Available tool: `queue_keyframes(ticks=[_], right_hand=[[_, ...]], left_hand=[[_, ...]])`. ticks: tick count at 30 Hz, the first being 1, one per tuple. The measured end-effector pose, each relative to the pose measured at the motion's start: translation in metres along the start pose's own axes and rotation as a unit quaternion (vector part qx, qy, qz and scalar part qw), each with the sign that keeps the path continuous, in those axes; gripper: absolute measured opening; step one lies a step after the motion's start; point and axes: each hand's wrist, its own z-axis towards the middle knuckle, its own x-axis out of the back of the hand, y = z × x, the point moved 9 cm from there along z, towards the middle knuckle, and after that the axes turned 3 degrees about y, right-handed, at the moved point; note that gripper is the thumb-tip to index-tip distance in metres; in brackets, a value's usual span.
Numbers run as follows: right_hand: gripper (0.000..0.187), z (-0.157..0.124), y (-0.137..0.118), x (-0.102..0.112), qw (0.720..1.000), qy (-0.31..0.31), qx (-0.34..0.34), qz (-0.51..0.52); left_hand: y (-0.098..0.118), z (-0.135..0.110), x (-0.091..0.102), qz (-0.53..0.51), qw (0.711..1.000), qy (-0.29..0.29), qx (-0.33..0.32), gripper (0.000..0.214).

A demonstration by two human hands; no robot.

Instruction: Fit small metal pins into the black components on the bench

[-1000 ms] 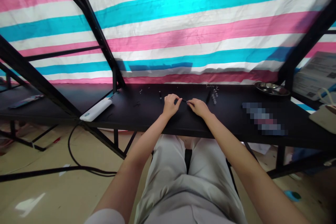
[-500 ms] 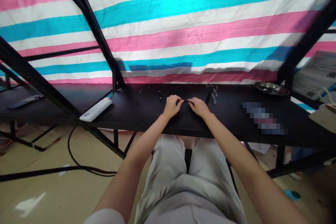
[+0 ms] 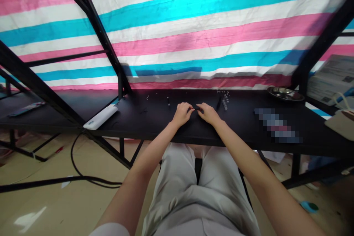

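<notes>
My left hand and my right hand rest on the black table, fingertips almost touching. Both pinch one small black part between them; it is too small to name. A short dark piece lies just left of my left hand. A cluster of small clear and metal bits lies just right of my right hand, with a dark stick beside them.
A white power bank lies at the table's left front edge with a cable running to the floor. A steel dish sits far right. Black frame bars slant up on both sides. A striped tarp hangs behind.
My hands have drawn closer together around the small black part. The view has shifted down slightly.
</notes>
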Motion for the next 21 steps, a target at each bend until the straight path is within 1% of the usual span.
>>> queue_keyframes(ticks=[9, 21], right_hand=[[0.036, -0.001, -0.002, 0.0, 1.0, -0.004, -0.002, 0.0], [0.04, -0.002, -0.008, 0.001, 1.0, -0.018, 0.007, -0.017]], left_hand=[[0.006, -0.001, 0.0, 0.014, 1.0, -0.005, -0.016, 0.015], [0.012, -0.003, -0.008, 0.038, 0.997, -0.032, -0.063, 0.017]])
